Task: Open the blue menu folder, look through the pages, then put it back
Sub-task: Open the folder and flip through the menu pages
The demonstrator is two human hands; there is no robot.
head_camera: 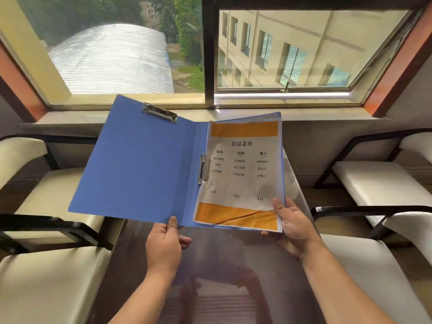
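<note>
The blue menu folder [140,164] is held open above the table, its front cover spread out to the left with a metal clip near the top. On the right half lies a drinks menu page [243,174] with orange bands at top and bottom, clamped by a metal clip at the spine. My left hand [164,244] pinches the folder's bottom edge near the spine. My right hand [292,223] holds the lower right corner, thumb on top of the page.
A glossy dark table [217,277] lies below the folder. Cream-cushioned chairs with black frames stand on the left [46,277] and right [378,183]. A windowsill and large window [210,54] are straight ahead.
</note>
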